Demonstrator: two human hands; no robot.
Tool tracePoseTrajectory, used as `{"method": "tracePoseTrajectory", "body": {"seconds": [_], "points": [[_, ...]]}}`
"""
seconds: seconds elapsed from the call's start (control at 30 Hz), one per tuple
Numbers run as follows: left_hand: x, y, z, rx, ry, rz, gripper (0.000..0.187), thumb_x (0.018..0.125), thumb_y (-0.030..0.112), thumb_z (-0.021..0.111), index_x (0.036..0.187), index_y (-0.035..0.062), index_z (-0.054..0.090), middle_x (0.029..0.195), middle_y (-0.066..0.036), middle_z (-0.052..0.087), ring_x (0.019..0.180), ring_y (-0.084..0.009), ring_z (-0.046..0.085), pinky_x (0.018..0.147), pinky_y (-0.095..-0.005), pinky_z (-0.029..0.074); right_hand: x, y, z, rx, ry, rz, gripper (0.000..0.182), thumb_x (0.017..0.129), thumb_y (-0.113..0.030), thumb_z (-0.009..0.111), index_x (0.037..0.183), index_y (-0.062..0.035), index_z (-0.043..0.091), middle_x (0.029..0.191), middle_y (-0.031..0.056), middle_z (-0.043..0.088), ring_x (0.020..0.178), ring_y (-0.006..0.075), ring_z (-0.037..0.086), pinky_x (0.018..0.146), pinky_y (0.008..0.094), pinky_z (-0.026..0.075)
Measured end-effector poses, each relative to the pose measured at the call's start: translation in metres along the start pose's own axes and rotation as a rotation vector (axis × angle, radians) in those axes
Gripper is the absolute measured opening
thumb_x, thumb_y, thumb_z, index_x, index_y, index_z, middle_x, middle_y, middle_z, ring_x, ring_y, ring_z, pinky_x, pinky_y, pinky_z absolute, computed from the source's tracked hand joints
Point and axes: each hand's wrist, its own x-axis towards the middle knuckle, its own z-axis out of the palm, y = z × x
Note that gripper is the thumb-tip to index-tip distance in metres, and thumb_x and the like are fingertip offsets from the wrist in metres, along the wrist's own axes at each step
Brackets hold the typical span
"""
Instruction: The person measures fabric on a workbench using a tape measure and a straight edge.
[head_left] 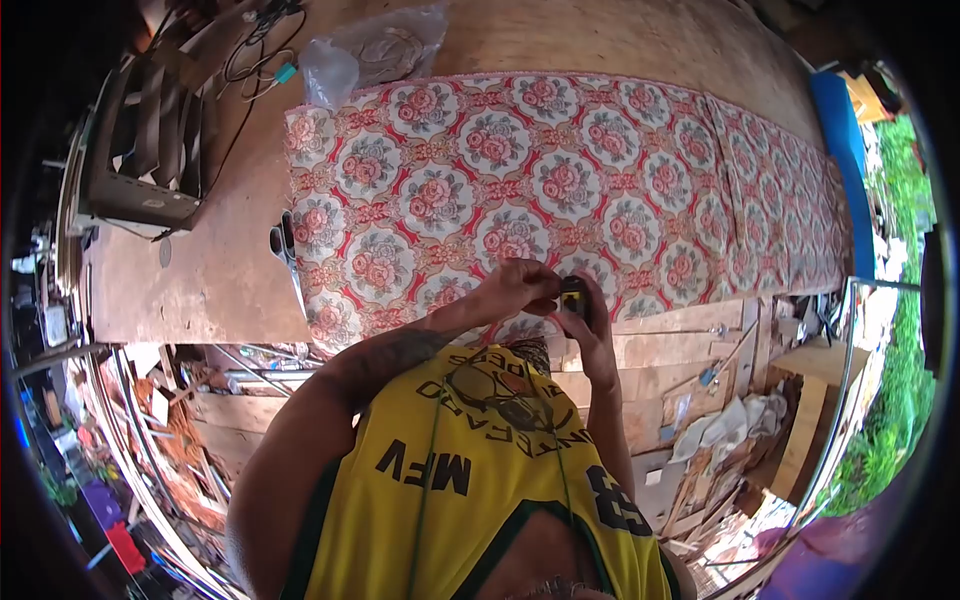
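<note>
My right hand (pixel 592 325) is wrapped around a small black and yellow tape measure (pixel 573 297), held over the near edge of the fabric. Close beside it, my left hand (pixel 522 287) has its fingers pinched together at the tape measure's left side. What sits between those fingertips is too small to make out. Beneath both hands lies a floral fabric (pixel 565 185) in red, cream and grey, spread along the table. A pair of scissors (pixel 283 243) with dark handles rests at the fabric's left edge.
The wooden table (pixel 200 300) carries a metal box (pixel 145 150), tangled cables (pixel 262 50) and a clear plastic bag (pixel 375 55). Something blue (pixel 840 130) stands at the far right. Below the table's near edge are wood scraps and a crumpled cloth (pixel 735 425).
</note>
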Motion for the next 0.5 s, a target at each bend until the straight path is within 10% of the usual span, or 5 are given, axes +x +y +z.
{"method": "tracePoseTrajectory", "body": {"seconds": [0.1,0.23,0.5], "points": [[-0.023,-0.004,-0.012,-0.08,-0.077,0.04,0.031,0.1,0.018,0.059,0.124,-0.0012,0.059,0.104,-0.012,0.07,0.095,-0.0194,0.07,0.086,-0.0327,0.06,-0.009,0.005,0.022,-0.614,-0.004,-0.124,0.062,0.088,-0.025,0.068,0.141,-0.0043,0.042,0.109,0.018,0.062,0.099,0.0325,0.062,0.09,0.0408,0.048],[-0.036,-0.01,-0.029,-0.056,-0.097,-0.123,0.028,0.099,0.015,0.06,0.122,-0.0011,0.058,0.106,-0.012,0.069,0.095,-0.0181,0.07,0.085,-0.0319,0.06,-0.029,0.005,0.045,-0.683,0.062,-0.103,0.064,0.088,-0.034,0.069,0.139,-0.0013,0.047,0.101,0.0245,0.067,0.093,0.041,0.065,0.082,0.046,0.05],[-0.036,0.008,-0.059,0.312,-0.504,-0.201,0.029,0.095,0.016,0.068,0.112,-0.0013,0.053,0.101,-0.011,0.065,0.091,-0.0191,0.069,0.083,-0.0325,0.061,-0.056,0.003,0.075,-0.643,0.111,0.097,0.066,0.087,-0.035,0.071,0.138,0.0006,0.049,0.087,0.0188,0.069,0.075,0.0285,0.068,0.074,0.0376,0.051]]}}
